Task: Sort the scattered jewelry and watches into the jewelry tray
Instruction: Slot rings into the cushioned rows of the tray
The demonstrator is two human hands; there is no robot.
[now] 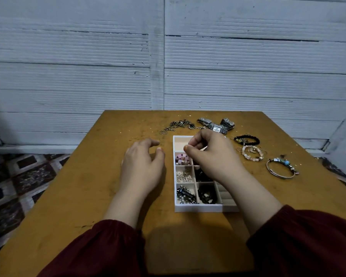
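1. We are seeing bare wood lying open across the left and near parts of the yellow-brown wooden table (84,188).
2. Our left hand (142,166), fingers loosely bent, is resting just left of the white compartmented jewelry tray (198,208), narrowing that strip.
3. Our right hand (214,156), fingers curled, is hanging over the tray's far compartments, and its forearm is crossing the right column. Whether it is pinching anything, we cannot tell.
4. The dark link chain (180,124) and silver metal watches (216,124) are crowding the far edge.
5. The black beaded bracelet (248,139), pale pink beaded bracelet (252,153) and turquoise-beaded metal bangle (282,166) are lining the right side, leaving narrow gaps.
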